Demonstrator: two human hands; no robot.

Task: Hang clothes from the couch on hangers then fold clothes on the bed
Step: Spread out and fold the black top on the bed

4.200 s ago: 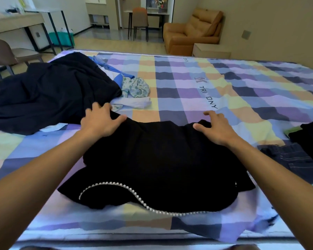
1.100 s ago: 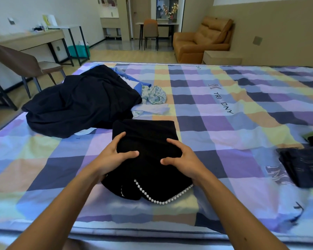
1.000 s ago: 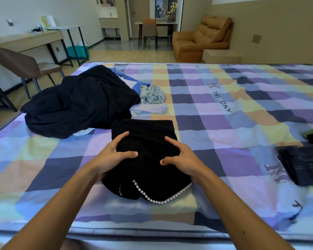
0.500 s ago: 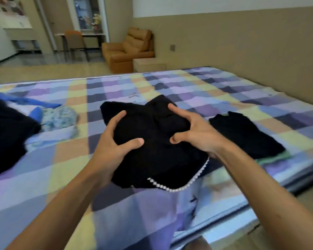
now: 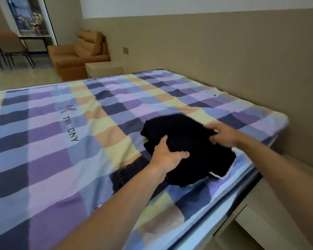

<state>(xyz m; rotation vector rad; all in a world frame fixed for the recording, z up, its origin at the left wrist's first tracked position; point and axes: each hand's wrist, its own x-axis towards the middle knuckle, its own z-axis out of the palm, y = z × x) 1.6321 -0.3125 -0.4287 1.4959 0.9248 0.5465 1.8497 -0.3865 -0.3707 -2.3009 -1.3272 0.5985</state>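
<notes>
Folded black garment (image 5: 188, 141) with a white beaded hem sits in your two hands near the right-hand edge of the checked pastel bed sheet (image 5: 61, 150). Your left hand (image 5: 167, 156) grips its near side, thumb on top. Your right hand (image 5: 222, 135) pinches the far edge, likely so the fold holds its shape going onto the pile. You have one dark denim piece (image 5: 126, 175) poking out beneath and one tan leather couch (image 5: 76, 56) behind.
</notes>
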